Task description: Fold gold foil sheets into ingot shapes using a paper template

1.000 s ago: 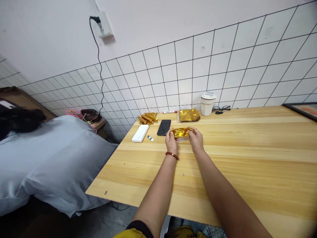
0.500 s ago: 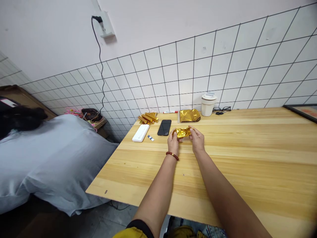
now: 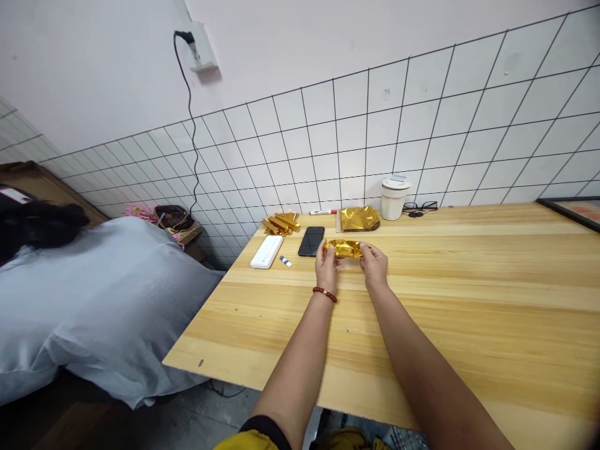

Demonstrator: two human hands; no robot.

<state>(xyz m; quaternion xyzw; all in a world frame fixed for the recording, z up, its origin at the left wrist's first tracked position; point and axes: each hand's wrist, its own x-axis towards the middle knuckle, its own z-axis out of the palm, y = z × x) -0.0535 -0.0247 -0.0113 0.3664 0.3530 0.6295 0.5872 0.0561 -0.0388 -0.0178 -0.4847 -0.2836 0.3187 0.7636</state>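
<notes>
Between my two hands is a crinkled piece of gold foil paper [image 3: 348,249], stretched sideways just above the wooden table. My left hand [image 3: 327,265], with a red bead bracelet at the wrist, pinches its left end. At the other end, my right hand [image 3: 374,264] grips the foil with thumb and fingers. A black phone [image 3: 311,241] lies just left of my left hand. Behind the hands rests a stack of gold foil sheets [image 3: 359,219]. Folded gold foil strips [image 3: 281,223] are piled at the table's back left corner.
A white power bank [image 3: 267,252] and a small blue-and-white object [image 3: 285,261] lie left of the phone. Along the wall are a marker [image 3: 323,212], a lidded white cup [image 3: 394,199] and glasses [image 3: 424,206]. Grey cloth [image 3: 107,300] covers something left of the table [image 3: 469,300].
My hands have drawn slightly apart, and the gold foil between them is now longer and more stretched. The things on the table have stayed put.
</notes>
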